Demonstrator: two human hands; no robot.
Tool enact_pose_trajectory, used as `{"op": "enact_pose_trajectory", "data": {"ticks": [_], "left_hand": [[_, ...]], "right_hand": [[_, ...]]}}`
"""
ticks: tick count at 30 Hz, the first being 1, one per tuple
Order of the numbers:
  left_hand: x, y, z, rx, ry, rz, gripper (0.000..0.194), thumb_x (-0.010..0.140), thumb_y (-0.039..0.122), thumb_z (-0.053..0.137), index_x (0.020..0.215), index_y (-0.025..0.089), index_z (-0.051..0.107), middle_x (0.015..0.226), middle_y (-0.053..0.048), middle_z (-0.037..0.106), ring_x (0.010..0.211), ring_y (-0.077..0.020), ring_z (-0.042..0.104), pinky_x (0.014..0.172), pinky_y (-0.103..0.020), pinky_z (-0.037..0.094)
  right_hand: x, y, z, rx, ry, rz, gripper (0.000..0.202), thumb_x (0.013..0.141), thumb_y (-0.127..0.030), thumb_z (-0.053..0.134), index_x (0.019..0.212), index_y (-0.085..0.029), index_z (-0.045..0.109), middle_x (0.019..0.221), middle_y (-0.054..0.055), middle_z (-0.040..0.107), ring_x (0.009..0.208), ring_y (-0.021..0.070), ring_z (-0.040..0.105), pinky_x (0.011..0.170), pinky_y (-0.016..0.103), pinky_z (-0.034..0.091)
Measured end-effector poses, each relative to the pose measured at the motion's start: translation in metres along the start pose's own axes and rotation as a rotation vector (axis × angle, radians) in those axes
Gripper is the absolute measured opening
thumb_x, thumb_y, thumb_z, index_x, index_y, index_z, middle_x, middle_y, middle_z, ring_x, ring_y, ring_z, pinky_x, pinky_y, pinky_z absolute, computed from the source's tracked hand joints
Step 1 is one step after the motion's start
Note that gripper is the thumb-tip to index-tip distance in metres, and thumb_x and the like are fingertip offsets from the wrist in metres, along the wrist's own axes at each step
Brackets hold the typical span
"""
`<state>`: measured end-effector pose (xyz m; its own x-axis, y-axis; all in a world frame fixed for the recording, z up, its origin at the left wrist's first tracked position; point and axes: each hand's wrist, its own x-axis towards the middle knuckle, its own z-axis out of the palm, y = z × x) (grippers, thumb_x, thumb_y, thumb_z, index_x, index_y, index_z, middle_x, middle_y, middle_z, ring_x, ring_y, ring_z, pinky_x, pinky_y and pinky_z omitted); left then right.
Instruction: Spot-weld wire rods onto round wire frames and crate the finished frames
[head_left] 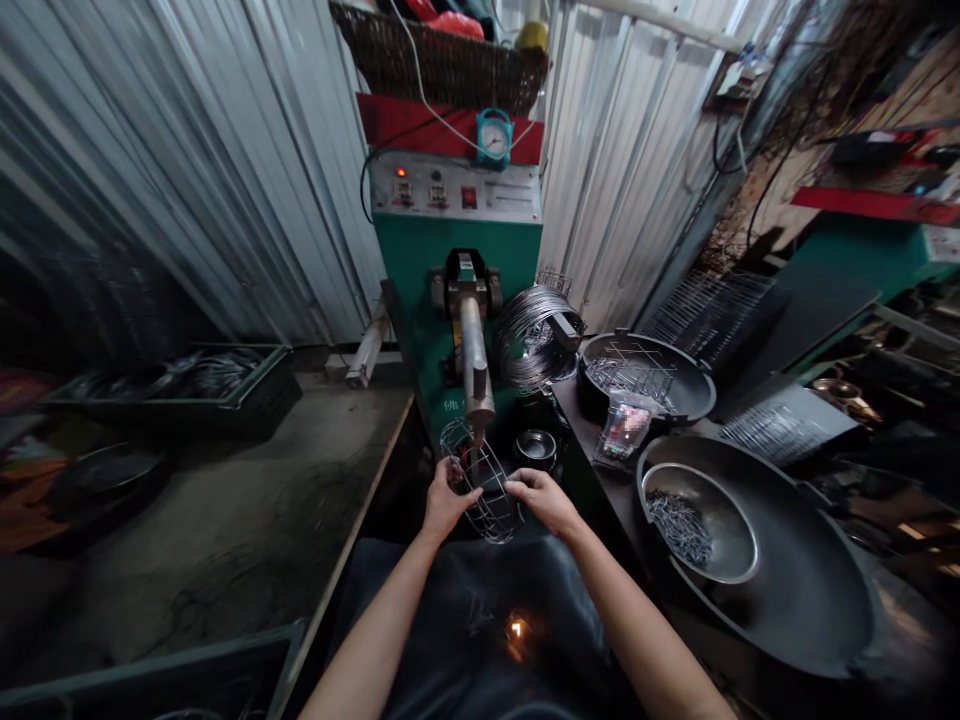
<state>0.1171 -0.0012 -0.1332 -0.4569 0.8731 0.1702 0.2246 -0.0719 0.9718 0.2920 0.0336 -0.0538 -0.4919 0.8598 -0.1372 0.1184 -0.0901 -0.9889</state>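
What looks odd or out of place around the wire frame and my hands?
A bright orange spot on the dark lap covering stands out; spark or reflection, I can't tell. The wire frame, held by the left hand and right hand, shows no obvious damage.

Both bare forearms are extended forward and angled inward from the lower edge of the view. The left hand (448, 500) and the right hand (541, 495) are held close together, apart, with thumbs and fingers bent in pinching poses.
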Motion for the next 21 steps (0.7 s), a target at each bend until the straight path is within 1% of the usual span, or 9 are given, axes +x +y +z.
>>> {"op": "enact_pose_trajectory", "data": {"ticks": [2, 4, 8, 10, 12, 16, 18, 21], "left_hand": [[0.001, 0.002, 0.001, -0.019, -0.001, -0.013, 0.064, 0.049, 0.03, 0.078, 0.104, 0.019, 0.047, 0.09, -0.003, 0.058, 0.084, -0.0178, 0.057, 0.078, -0.032, 0.046], [0.004, 0.003, 0.001, -0.052, 0.005, -0.041, 0.063, 0.049, 0.03, 0.078, 0.103, 0.019, 0.047, 0.087, -0.002, 0.057, 0.081, -0.0174, 0.057, 0.076, -0.032, 0.046], [0.01, 0.004, -0.001, -0.083, 0.025, -0.075, 0.063, 0.047, 0.027, 0.079, 0.101, 0.02, 0.047, 0.084, -0.001, 0.057, 0.08, -0.0168, 0.057, 0.077, -0.031, 0.045], [0.012, 0.006, -0.004, -0.09, 0.037, -0.084, 0.065, 0.044, 0.026, 0.08, 0.101, 0.02, 0.048, 0.083, 0.0, 0.056, 0.079, -0.0166, 0.056, 0.077, -0.031, 0.045], [0.011, 0.007, -0.006, -0.115, 0.035, -0.099, 0.067, 0.043, 0.027, 0.081, 0.101, 0.02, 0.049, 0.082, 0.0, 0.056, 0.079, -0.0167, 0.055, 0.076, -0.031, 0.045], [0.003, 0.008, -0.005, -0.187, -0.039, -0.138, 0.066, 0.045, 0.03, 0.08, 0.102, 0.019, 0.049, 0.083, -0.001, 0.056, 0.08, -0.0162, 0.055, 0.074, -0.029, 0.045], [0.001, 0.008, -0.003, -0.228, -0.065, -0.186, 0.066, 0.047, 0.032, 0.08, 0.103, 0.019, 0.048, 0.084, -0.001, 0.056, 0.08, -0.0162, 0.056, 0.072, -0.029, 0.045], [0.001, 0.009, -0.001, -0.302, -0.059, -0.292, 0.066, 0.048, 0.034, 0.079, 0.104, 0.019, 0.047, 0.085, -0.002, 0.056, 0.077, -0.0161, 0.057, 0.066, -0.028, 0.047]], "right_hand": [[0.0, -0.001, 0.0, -0.006, 0.012, -0.015, 0.021, 0.068, -0.036, 0.062, 0.067, -0.015, 0.06, 0.061, -0.003, 0.056, 0.058, 0.0104, 0.048, 0.058, 0.023, 0.037], [0.007, -0.006, 0.003, -0.003, 0.029, -0.041, 0.021, 0.068, -0.036, 0.061, 0.067, -0.016, 0.059, 0.06, -0.003, 0.055, 0.057, 0.0102, 0.048, 0.057, 0.023, 0.036], [0.017, -0.01, 0.007, -0.02, 0.055, -0.038, 0.023, 0.066, -0.039, 0.062, 0.066, -0.015, 0.059, 0.06, -0.003, 0.055, 0.058, 0.0109, 0.048, 0.057, 0.023, 0.037], [0.013, -0.008, 0.004, -0.009, 0.056, -0.019, 0.026, 0.065, -0.04, 0.063, 0.07, -0.015, 0.061, 0.065, -0.002, 0.057, 0.062, 0.0121, 0.05, 0.06, 0.024, 0.038], [0.004, -0.004, -0.001, 0.0, 0.027, 0.011, 0.028, 0.064, -0.041, 0.065, 0.075, -0.016, 0.062, 0.068, -0.001, 0.059, 0.064, 0.0124, 0.051, 0.061, 0.024, 0.039], [-0.013, -0.004, -0.009, 0.0, -0.052, 0.048, 0.025, 0.064, -0.039, 0.066, 0.071, -0.015, 0.061, 0.063, -0.003, 0.056, 0.059, 0.0102, 0.048, 0.058, 0.023, 0.036], [-0.012, -0.008, -0.008, 0.009, -0.042, 0.029, 0.024, 0.066, -0.038, 0.065, 0.07, -0.016, 0.06, 0.063, -0.003, 0.055, 0.059, 0.0099, 0.047, 0.057, 0.023, 0.036], [0.001, -0.016, -0.001, -0.003, -0.006, -0.02, 0.022, 0.066, -0.037, 0.063, 0.069, -0.016, 0.06, 0.062, -0.003, 0.054, 0.059, 0.0101, 0.046, 0.057, 0.023, 0.036]]}}
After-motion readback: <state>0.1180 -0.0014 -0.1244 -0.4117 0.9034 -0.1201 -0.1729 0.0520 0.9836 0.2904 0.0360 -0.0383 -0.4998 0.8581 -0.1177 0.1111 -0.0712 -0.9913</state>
